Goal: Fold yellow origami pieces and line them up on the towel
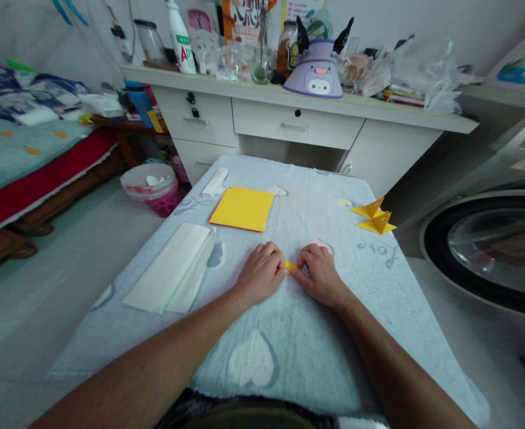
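Both hands rest low over the middle of the cloth-covered table. Between them is a small piece of folded yellow paper, mostly hidden by fingers. My left hand has its fingers closed on the paper's left end. On the right end, my right hand pinches it with thumb and curled fingers. Beyond my left hand lies a stack of square yellow paper with a red edge showing below. Two folded yellow paper shapes with pointed tips stand near the table's right edge.
A folded pale cloth or paper sheet lies at the table's left, with a white box-like stick behind it. A cluttered white desk stands beyond. A pink bin is left, a washing machine right.
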### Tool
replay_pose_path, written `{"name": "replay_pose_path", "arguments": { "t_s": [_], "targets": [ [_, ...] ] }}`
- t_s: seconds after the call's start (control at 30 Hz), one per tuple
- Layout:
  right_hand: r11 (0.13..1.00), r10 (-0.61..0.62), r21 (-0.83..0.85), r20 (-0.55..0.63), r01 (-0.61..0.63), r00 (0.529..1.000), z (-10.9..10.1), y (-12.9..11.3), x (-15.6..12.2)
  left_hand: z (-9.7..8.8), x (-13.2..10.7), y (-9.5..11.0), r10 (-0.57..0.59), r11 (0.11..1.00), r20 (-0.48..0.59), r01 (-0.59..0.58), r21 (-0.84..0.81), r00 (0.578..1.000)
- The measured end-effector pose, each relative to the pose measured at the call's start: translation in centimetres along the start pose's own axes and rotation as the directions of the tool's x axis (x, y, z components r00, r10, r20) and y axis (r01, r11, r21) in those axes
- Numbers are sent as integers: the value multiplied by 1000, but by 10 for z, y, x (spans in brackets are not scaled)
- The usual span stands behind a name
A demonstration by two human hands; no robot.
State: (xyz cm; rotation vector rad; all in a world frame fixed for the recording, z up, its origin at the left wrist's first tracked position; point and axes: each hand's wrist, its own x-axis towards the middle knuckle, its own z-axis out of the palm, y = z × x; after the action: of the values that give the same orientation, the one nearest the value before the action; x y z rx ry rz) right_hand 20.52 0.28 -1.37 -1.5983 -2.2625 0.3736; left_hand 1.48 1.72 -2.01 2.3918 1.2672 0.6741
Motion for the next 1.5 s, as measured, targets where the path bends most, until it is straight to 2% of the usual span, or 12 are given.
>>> {"name": "replay_pose_path", "arguments": {
  "t_s": [0.5, 0.9, 1.5],
  "targets": [
    [995, 57, -81, 3, -57, 998, 0, -8, 2, -1, -1, 2, 16, 999, 22, -17, 48, 1000],
    [1000, -22, 15, 40, 22, 999, -3, 6, 3, 0, -2, 1, 27, 997, 27, -29, 73, 999],
    [999, 35, -15, 15, -35, 999, -3, 3, 5, 0, -2, 2, 31, 995, 27, -34, 90, 999]
  ]
}}
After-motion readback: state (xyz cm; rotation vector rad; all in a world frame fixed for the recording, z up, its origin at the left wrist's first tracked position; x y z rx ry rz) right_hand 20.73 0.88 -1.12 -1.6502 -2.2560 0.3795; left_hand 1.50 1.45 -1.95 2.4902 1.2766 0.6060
